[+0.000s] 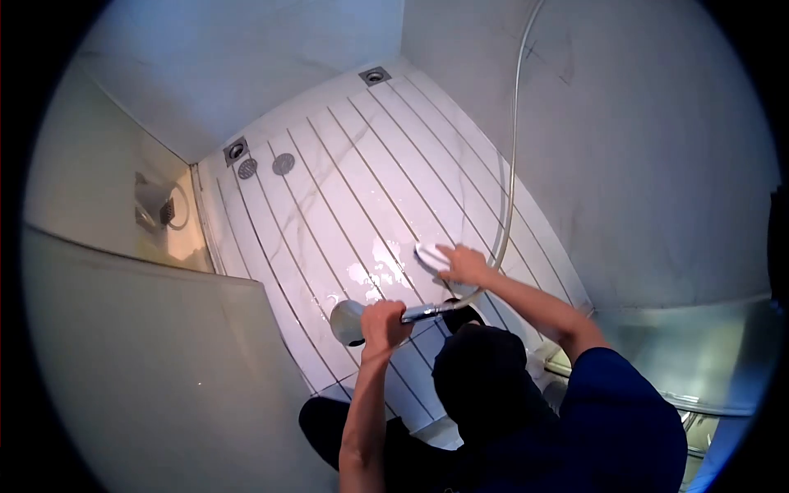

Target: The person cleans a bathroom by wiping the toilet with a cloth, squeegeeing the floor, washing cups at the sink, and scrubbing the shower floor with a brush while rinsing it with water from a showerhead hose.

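My left hand [385, 325] is closed around the handle of a chrome shower head [346, 321], which is held low over the wet floor. Its hose [513, 140] leaves the handle and curves up along the right wall. In my right hand [467, 265] is a white scrubbing brush [429, 256] with a dark lower edge, pressed to the white grooved floor [329, 205]. Bright reflections and water droplets show on the floor between the two hands. The bristles are mostly hidden beneath the brush body.
Two square floor drains [376, 76] [236, 151] lie along the far wall, and two round grates [283, 163] [247, 168] rest near the left one. Frosted glass panels [148, 345] stand at the left. A grey wall [649, 148] rises at the right.
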Tool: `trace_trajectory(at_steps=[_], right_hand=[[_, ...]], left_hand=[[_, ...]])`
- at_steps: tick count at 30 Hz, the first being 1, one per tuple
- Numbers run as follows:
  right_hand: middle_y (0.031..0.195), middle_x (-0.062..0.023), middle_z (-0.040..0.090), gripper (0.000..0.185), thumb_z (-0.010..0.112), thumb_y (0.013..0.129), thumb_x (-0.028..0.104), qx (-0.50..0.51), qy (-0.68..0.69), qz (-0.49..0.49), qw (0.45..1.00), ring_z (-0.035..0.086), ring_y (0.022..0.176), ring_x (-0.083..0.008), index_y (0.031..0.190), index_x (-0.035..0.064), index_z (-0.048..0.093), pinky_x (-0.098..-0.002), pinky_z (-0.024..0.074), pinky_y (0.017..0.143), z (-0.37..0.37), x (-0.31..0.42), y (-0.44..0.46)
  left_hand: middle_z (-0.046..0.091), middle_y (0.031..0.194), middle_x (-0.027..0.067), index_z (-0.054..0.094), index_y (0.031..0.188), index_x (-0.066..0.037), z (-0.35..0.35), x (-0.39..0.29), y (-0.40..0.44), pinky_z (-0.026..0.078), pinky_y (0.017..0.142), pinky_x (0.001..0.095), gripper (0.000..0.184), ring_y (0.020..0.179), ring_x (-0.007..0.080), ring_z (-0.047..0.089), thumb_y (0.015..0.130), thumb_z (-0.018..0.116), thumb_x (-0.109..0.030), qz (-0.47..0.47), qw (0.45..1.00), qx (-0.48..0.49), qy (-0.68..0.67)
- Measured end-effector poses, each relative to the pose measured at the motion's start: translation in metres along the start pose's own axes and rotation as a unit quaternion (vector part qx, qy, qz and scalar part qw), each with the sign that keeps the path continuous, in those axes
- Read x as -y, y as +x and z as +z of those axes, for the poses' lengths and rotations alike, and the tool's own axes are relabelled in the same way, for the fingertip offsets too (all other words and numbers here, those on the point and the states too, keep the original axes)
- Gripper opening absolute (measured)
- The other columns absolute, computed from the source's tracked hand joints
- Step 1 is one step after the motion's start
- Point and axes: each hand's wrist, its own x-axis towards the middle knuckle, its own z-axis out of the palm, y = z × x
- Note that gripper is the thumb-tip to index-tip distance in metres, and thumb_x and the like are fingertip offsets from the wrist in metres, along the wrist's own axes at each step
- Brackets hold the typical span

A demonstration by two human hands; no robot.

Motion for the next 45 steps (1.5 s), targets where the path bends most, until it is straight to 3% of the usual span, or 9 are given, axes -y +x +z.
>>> trace_trajectory(at_steps=[10, 12, 16, 23, 27, 28, 31, 34, 45], right_hand=[[0.095, -0.0191, 0.058, 0.064, 0.063, 0.077, 0.033, -0.077, -0.039, -0.052, 0.995, 0.059, 0.085, -0.0332, 0.129, 0.008, 0.036, -0.0455, 0.0488, 0.071, -0.046, 0.059, 0.307], [0.095, -0.0206, 0.057, 0.065, 0.061, 0.079, 0.035, -0.132, -0.024, -0.109, 0.985, 0.06, 0.081, -0.0327, 0.133, 0.0106, 0.033, -0.0448, 0.0494, 0.066, -0.019, 0.057, 0.274], [0.096, -0.018, 0.056, 0.064, 0.06, 0.082, 0.028, 0.143, -0.096, -0.367, 0.914, 0.061, 0.086, -0.0287, 0.139, 0.016, 0.035, -0.0398, 0.0494, 0.074, 0.007, 0.018, 0.101], [0.099, -0.0209, 0.057, 0.073, 0.064, 0.077, 0.033, -0.069, -0.074, -0.125, 0.987, 0.06, 0.084, -0.0344, 0.138, 0.0113, 0.029, -0.0446, 0.0484, 0.069, -0.06, 0.098, 0.388], [0.107, -0.0236, 0.055, 0.075, 0.065, 0.073, 0.033, 0.093, -0.12, -0.22, 0.964, 0.059, 0.092, -0.0352, 0.138, 0.0145, 0.031, -0.0431, 0.0488, 0.079, 0.009, 0.105, 0.3], [0.113, -0.0234, 0.054, 0.076, 0.066, 0.071, 0.037, -0.019, 0.028, -0.427, 0.903, 0.06, 0.094, -0.0331, 0.137, 0.0146, 0.034, -0.0391, 0.0495, 0.083, 0.072, 0.063, 0.262], [0.108, -0.0191, 0.057, 0.071, 0.063, 0.072, 0.039, 0.058, 0.27, -0.39, 0.879, 0.062, 0.084, -0.0325, 0.135, 0.0164, 0.038, -0.0416, 0.0511, 0.072, 0.128, 0.066, 0.27], [0.096, -0.018, 0.06, 0.069, 0.067, 0.072, 0.034, -0.01, -0.055, -0.336, 0.94, 0.062, 0.074, -0.032, 0.131, 0.0139, 0.04, -0.0457, 0.0501, 0.061, 0.034, 0.185, 0.335], [0.086, -0.016, 0.058, 0.058, 0.055, 0.075, 0.019, 0.037, -0.175, -0.559, 0.81, 0.06, 0.069, -0.0308, 0.131, 0.0123, 0.041, -0.0447, 0.0473, 0.057, 0.109, 0.227, 0.16]], left_hand=[[0.051, 0.061, 0.0007, 0.052, 0.064, -0.014, 0.08, 0.047, 0.008, 0.039, 0.064, 0.0356, 0.013, 0.064, 0.0207, 0.053, 0.058, 0.063, -0.013, -0.049, 0.979, -0.192, 0.037], [0.051, 0.062, 0.0008, 0.052, 0.066, -0.015, 0.085, 0.055, -0.006, 0.038, 0.066, 0.0363, 0.013, 0.065, 0.0206, 0.053, 0.058, 0.063, -0.012, -0.074, 0.984, -0.147, 0.063], [0.051, 0.064, 0.0014, 0.052, 0.069, -0.014, 0.093, 0.061, -0.009, 0.037, 0.066, 0.0362, 0.016, 0.066, 0.0211, 0.053, 0.056, 0.061, -0.009, -0.113, 0.986, -0.12, 0.006], [0.055, 0.065, 0.0043, 0.051, 0.069, -0.013, 0.102, 0.074, 0.0, 0.036, 0.066, 0.0373, 0.016, 0.066, 0.0235, 0.054, 0.063, 0.065, -0.016, -0.211, 0.973, -0.072, 0.051], [0.056, 0.069, 0.0042, 0.054, 0.073, -0.013, 0.096, 0.076, 0.006, 0.035, 0.067, 0.0377, 0.016, 0.071, 0.0236, 0.055, 0.063, 0.066, -0.015, -0.232, 0.971, -0.061, 0.022], [0.056, 0.071, 0.0042, 0.055, 0.074, -0.013, 0.094, 0.078, 0.007, 0.035, 0.067, 0.0378, 0.016, 0.072, 0.0234, 0.055, 0.063, 0.065, -0.015, -0.232, 0.971, -0.065, 0.016], [0.056, 0.074, 0.0035, 0.057, 0.079, -0.013, 0.092, 0.079, -0.001, 0.035, 0.07, 0.0386, 0.013, 0.075, 0.0235, 0.055, 0.067, 0.061, -0.015, -0.236, 0.971, -0.036, 0.033], [0.055, 0.073, 0.0032, 0.056, 0.077, -0.013, 0.1, 0.065, -0.017, 0.036, 0.07, 0.0388, 0.007, 0.075, 0.0236, 0.055, 0.07, 0.057, -0.013, -0.264, 0.961, -0.037, 0.067], [0.06, 0.075, 0.004, 0.058, 0.081, -0.013, 0.126, 0.038, -0.051, 0.036, 0.073, 0.0386, 0.017, 0.074, 0.0226, 0.059, 0.067, 0.062, -0.023, -0.354, 0.934, 0.002, 0.047]])
